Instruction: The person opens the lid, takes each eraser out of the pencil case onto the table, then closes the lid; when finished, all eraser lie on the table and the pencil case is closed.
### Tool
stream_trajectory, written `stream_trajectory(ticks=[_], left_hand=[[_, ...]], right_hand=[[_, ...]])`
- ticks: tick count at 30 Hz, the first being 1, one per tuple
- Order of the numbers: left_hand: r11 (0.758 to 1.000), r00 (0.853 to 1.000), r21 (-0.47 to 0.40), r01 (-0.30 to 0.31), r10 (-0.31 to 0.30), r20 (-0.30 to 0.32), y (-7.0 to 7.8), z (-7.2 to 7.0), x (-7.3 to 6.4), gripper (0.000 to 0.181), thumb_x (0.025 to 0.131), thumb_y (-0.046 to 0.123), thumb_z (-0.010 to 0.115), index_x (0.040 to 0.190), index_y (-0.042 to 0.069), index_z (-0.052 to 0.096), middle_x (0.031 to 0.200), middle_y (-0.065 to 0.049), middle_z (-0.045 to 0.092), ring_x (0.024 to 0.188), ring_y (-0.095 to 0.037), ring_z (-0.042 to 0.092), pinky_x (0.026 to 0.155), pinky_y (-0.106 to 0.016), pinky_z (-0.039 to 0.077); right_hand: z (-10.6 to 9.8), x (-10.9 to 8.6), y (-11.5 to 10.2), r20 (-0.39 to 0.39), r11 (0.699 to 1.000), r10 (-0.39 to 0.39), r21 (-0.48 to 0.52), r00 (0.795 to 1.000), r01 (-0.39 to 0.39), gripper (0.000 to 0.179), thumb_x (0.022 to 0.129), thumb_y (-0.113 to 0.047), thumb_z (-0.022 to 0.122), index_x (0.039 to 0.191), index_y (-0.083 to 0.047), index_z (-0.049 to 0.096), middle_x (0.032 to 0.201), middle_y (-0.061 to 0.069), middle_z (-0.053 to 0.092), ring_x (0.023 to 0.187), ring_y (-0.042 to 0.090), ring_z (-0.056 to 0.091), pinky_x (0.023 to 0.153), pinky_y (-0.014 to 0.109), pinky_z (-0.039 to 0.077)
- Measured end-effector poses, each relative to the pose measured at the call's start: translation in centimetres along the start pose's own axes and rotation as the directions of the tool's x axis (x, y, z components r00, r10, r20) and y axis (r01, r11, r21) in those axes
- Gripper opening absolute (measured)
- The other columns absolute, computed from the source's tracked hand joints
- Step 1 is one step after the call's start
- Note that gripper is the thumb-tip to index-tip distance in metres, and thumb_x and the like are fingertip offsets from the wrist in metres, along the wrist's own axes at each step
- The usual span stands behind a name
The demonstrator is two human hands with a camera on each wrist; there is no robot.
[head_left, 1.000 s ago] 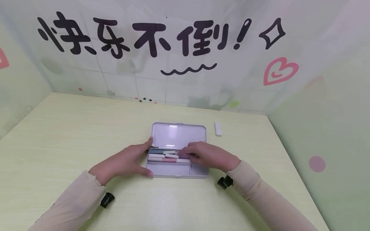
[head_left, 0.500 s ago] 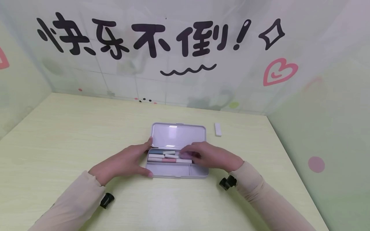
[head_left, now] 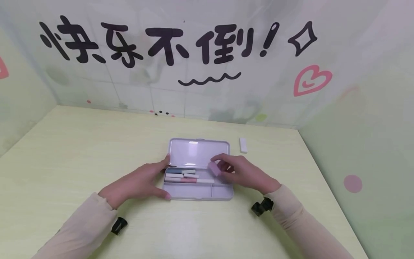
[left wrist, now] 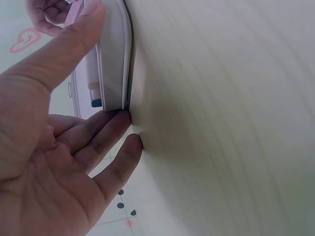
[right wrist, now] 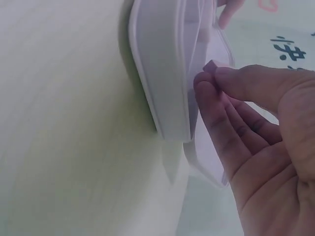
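Note:
An open pale lilac pencil case [head_left: 188, 191] lies on the table, lid [head_left: 185, 153] tipped back. My left hand [head_left: 139, 182] holds its left end, thumb at the front corner and fingers along the end; the left wrist view shows the fingertips against the case's end [left wrist: 113, 59]. Between thumb and fingertips my right hand [head_left: 244, 172] pinches a small purple eraser [head_left: 214, 168], raised over the right part of the case. In the right wrist view only a corner of the eraser [right wrist: 210, 66] shows. Several pens and markers [head_left: 188, 180] lie in the back compartment.
A small white block [head_left: 243, 145] lies on the table [head_left: 106, 144] right of the lid. The front of the case is split by a divider [head_left: 211, 190]. A printed backdrop wall [head_left: 129, 86] stands behind, with another side wall [head_left: 365, 144] at the right.
My right hand has lifted the purple eraser from among the pens and moved slightly right and up, uncovering the back compartment's right part. My left hand stays on the case's left end.

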State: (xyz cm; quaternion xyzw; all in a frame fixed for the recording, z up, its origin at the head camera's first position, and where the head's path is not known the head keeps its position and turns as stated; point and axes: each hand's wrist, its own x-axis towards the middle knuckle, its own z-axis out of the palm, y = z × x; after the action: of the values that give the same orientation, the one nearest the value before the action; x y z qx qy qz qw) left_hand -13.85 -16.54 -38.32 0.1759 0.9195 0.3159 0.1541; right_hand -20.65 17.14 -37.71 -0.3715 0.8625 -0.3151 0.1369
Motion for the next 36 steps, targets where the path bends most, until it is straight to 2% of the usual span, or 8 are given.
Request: stream_trajectory(ticks=[6, 13, 18, 24, 31, 36], left_hand=[[1.000, 1.000, 0.017, -0.002, 0.002, -0.004, -0.1, 0.2, 0.0, 0.125, 0.076, 0.040, 0.094, 0.165, -0.005, 0.017, 0.164, -0.022, 0.044, 0.155, -0.043, 0.038, 0.125, -0.060, 0.036], [1.000, 1.000, 0.018, -0.010, 0.011, -0.016, -0.1, 0.1, -0.3, 0.125, 0.076, 0.040, 0.094, 0.165, -0.005, 0.018, 0.163, -0.022, 0.045, 0.153, -0.043, 0.040, 0.124, -0.061, 0.036], [1.000, 1.000, 0.016, -0.019, 0.019, -0.013, -0.1, 0.2, -0.2, 0.124, 0.077, 0.040, 0.094, 0.165, -0.005, 0.018, 0.163, -0.022, 0.045, 0.154, -0.043, 0.040, 0.124, -0.061, 0.035], [1.000, 1.000, 0.015, 0.002, -0.002, -0.007, 0.0, 0.2, -0.2, 0.125, 0.076, 0.041, 0.094, 0.165, -0.004, 0.018, 0.165, -0.022, 0.043, 0.155, -0.043, 0.038, 0.125, -0.061, 0.035], [1.000, 1.000, 0.007, 0.013, -0.013, -0.001, 0.2, 0.2, -0.1, 0.125, 0.076, 0.041, 0.094, 0.165, -0.003, 0.017, 0.165, -0.022, 0.042, 0.155, -0.043, 0.037, 0.125, -0.061, 0.035], [1.000, 1.000, 0.007, 0.008, -0.008, 0.002, 0.1, 0.1, 0.0, 0.125, 0.077, 0.041, 0.093, 0.165, -0.003, 0.017, 0.165, -0.022, 0.042, 0.156, -0.043, 0.036, 0.125, -0.061, 0.034]], right_hand=[[-0.4, -0.5, 1.4, -0.108, 0.999, 0.023, 0.039, 0.994, -0.019, 0.044, 0.094, -0.002, 0.075, 0.136, -0.010, 0.063, 0.109, 0.003, 0.076, 0.101, 0.013, 0.072, 0.087, 0.025, 0.062], [-1.5, -0.8, 3.1, -0.206, 0.995, 0.079, 0.075, 0.975, -0.065, 0.046, 0.094, -0.003, 0.077, 0.137, -0.008, 0.063, 0.110, 0.009, 0.078, 0.103, 0.020, 0.074, 0.090, 0.028, 0.063], [-2.4, -1.4, 4.3, -0.271, 0.991, 0.135, 0.063, 0.953, -0.122, 0.047, 0.095, -0.006, 0.076, 0.139, -0.007, 0.062, 0.111, 0.012, 0.078, 0.104, 0.025, 0.075, 0.090, 0.029, 0.063], [-3.6, -2.2, 6.3, -0.340, 0.980, 0.198, 0.065, 0.920, -0.187, 0.046, 0.096, -0.005, 0.074, 0.141, -0.006, 0.061, 0.114, 0.017, 0.077, 0.106, 0.029, 0.074, 0.092, 0.029, 0.062], [-5.2, -3.1, 8.6, -0.386, 0.960, 0.276, 0.058, 0.880, -0.276, 0.047, 0.098, -0.005, 0.072, 0.143, -0.003, 0.059, 0.118, 0.025, 0.076, 0.109, 0.035, 0.073, 0.094, 0.032, 0.061], [-5.8, -3.7, 10.2, -0.385, 0.942, 0.324, 0.044, 0.864, -0.333, 0.048, 0.099, -0.007, 0.071, 0.144, -0.003, 0.057, 0.119, 0.026, 0.075, 0.109, 0.036, 0.073, 0.087, 0.023, 0.057]])
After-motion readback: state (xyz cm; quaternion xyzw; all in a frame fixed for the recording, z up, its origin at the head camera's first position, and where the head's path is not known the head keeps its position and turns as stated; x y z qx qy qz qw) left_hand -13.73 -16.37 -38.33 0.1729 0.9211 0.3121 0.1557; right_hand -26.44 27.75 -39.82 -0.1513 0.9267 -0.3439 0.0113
